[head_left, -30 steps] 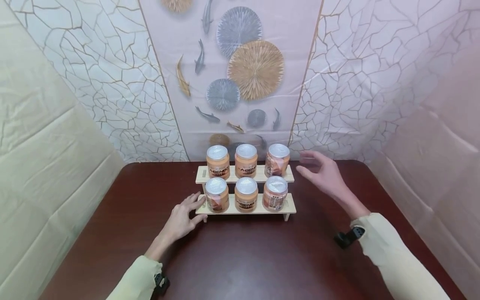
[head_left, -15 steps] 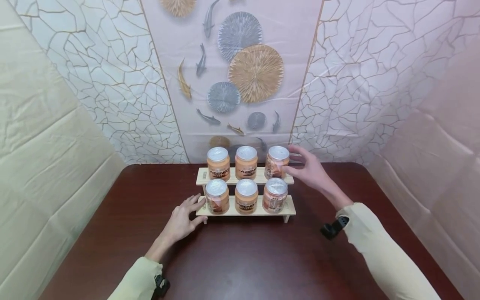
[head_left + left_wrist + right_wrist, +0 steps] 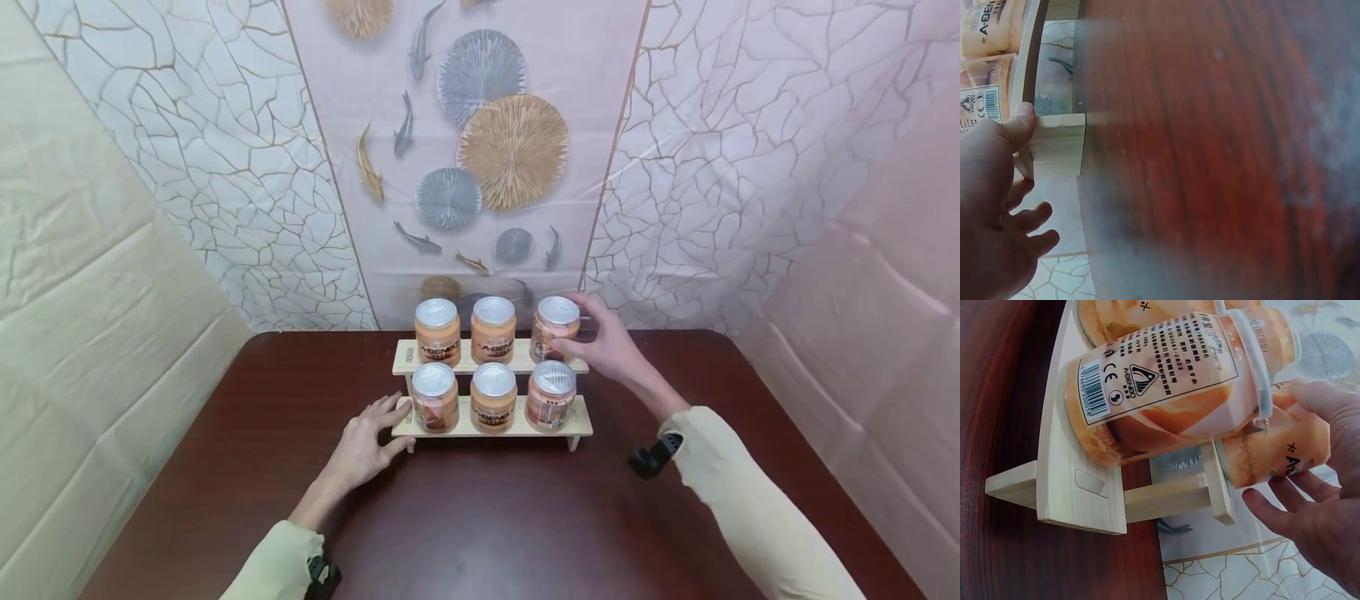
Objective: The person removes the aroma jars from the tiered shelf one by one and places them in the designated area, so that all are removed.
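A two-tier light wooden rack point(image 3: 582, 417) bears orange-labelled jars with silver lids, three on each tier. My right hand point(image 3: 613, 346) grips the jar point(image 3: 546, 335) at the right end of the upper tier, thumb in front and fingers round its far side. In the right wrist view, that jar point(image 3: 1254, 459) lies between thumb and fingers, partly behind the lower right jar point(image 3: 1166, 394). At the rack's left end, my left hand point(image 3: 362, 446) pinches the lower board. The left wrist view has the thumb point(image 3: 1020, 125) on the board's edge and the other fingers beyond it.
The rack stands on a dark reddish-brown table point(image 3: 480, 517), near its back edge. Behind hangs a patterned cloth point(image 3: 480, 250) with fish and round motifs. Pale padded panels point(image 3: 97, 333) rise at the left and right sides. Black bands circle both wrists.
My right hand has moved left from beside the rack and closed round the upper right jar. My left hand has stayed at the rack's left end. The head view has tilted slightly upward.
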{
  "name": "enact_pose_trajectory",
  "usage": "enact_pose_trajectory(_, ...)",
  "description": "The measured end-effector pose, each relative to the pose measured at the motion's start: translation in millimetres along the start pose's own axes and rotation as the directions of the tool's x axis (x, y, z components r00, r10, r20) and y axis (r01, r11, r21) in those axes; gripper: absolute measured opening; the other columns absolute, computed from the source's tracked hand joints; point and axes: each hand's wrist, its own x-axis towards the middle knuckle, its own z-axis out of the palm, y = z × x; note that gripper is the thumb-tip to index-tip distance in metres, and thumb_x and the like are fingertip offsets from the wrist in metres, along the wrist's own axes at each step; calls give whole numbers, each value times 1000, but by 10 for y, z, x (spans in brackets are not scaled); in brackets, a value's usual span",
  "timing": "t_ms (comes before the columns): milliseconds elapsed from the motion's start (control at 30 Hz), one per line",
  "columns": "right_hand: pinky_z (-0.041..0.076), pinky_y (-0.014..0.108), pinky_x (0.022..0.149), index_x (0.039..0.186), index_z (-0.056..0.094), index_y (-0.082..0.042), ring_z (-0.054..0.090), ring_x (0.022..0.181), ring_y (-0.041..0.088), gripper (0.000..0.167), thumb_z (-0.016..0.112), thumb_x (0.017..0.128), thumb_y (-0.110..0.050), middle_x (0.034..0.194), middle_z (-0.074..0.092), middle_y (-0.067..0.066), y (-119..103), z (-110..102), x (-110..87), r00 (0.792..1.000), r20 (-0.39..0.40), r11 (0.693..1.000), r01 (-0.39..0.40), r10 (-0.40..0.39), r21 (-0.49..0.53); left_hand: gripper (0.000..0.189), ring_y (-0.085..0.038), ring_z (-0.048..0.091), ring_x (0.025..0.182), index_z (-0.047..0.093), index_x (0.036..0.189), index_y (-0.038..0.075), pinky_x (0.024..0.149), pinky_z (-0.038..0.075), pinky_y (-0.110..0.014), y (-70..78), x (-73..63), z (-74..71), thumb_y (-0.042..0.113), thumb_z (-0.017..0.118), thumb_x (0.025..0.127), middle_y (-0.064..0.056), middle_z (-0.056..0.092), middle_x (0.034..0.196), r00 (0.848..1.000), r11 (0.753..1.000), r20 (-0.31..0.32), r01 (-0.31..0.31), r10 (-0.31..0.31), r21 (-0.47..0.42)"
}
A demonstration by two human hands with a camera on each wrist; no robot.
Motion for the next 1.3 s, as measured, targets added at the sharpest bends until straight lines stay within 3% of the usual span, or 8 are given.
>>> enact_pose_trajectory(433,51,52,93,145,45,0,59,113,43,73,83,83,-8,129,56,21,14,3,-8,999,2,998,-37,37,-42,59,-49,46,131,62,136,3,96,40,-70,15,-43,25,21,83,84,-24,51,143,1000,1000,11,20,-20,-5)
enact_pose_trajectory(933,51,55,89,146,45,-1,58,114,43,72,82,85,-13,132,55,21,-50,-351,-54,999,-49,996,-25,21,-85,59,-49,46,131,62,136,3,96,40,-70,29,-17,-12,22,82,85,-24,51,143,1000,1000,19,18,-18,13)
enact_pose_trajectory(1133,49,49,88,146,46,-5,58,114,40,73,82,85,-17,130,58,19,4,-494,-125,997,-64,992,-60,53,-115,58,-50,46,130,62,136,2,96,40,-70,28,-15,-6,21,82,85,-25,51,142,1000,1000,12,7,-7,8)
enact_pose_trajectory(1300,51,35,83,148,44,-5,57,116,40,74,82,85,-17,132,56,20,48,-595,-200,994,-76,989,-81,72,-126,58,-50,47,129,62,136,2,97,40,-69,17,-22,0,21,82,85,-26,51,142,1000,1000,12,3,-3,12)
